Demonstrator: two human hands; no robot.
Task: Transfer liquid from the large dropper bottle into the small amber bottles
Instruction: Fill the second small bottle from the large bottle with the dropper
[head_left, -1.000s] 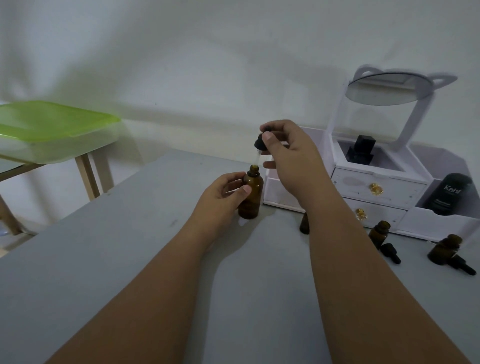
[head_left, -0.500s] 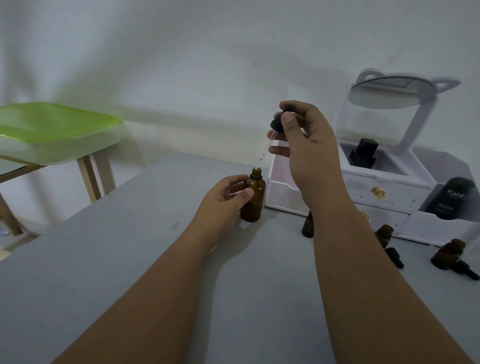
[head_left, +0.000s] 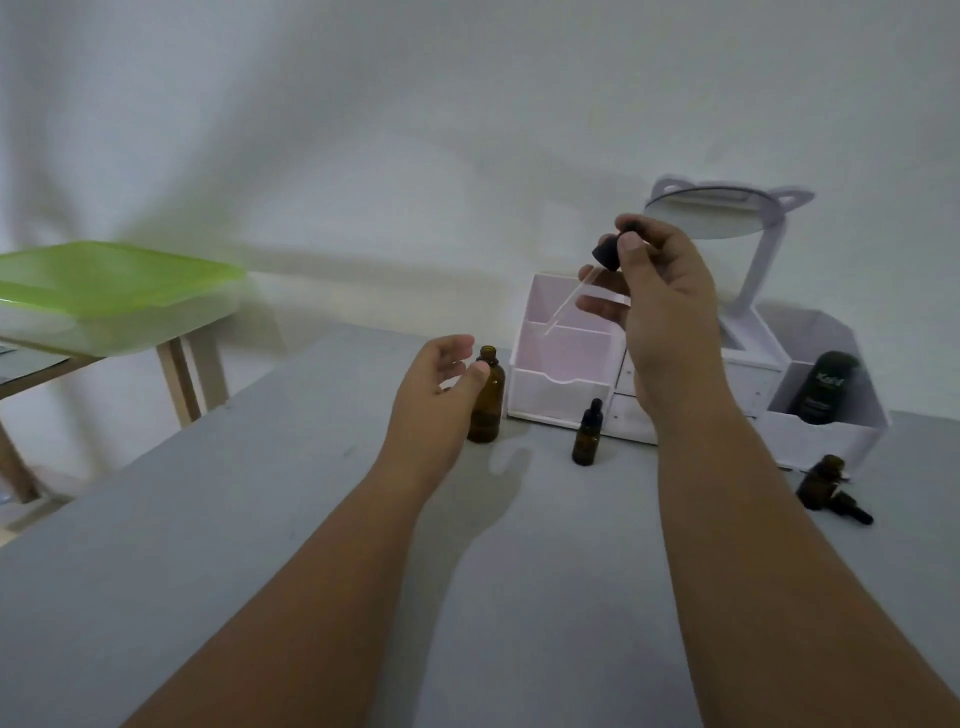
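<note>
The large amber bottle (head_left: 487, 396) stands uncapped on the grey table (head_left: 208, 519). My left hand (head_left: 434, 395) is beside it with fingers apart, the thumb near its shoulder, not gripping. My right hand (head_left: 660, 296) is raised to the right and pinches the black bulb of the dropper (head_left: 587, 283), whose glass tube slants down-left in the air. A small amber bottle with a black cap (head_left: 587, 434) stands under my right wrist. Another small amber bottle (head_left: 822, 481) stands uncapped at the far right, its black dropper cap (head_left: 851, 508) lying beside it.
A white organiser (head_left: 561, 384) with drawers and a tilted round mirror (head_left: 719, 214) stands against the wall behind the bottles. A black bottle (head_left: 826, 387) sits in its right compartment. A green-lidded box (head_left: 104, 291) rests on a wooden stand at the left.
My right hand has lifted the dropper out of the large bottle and carried it up and to the right. My left hand has loosened off the bottle. The capped small bottle has come into sight.
</note>
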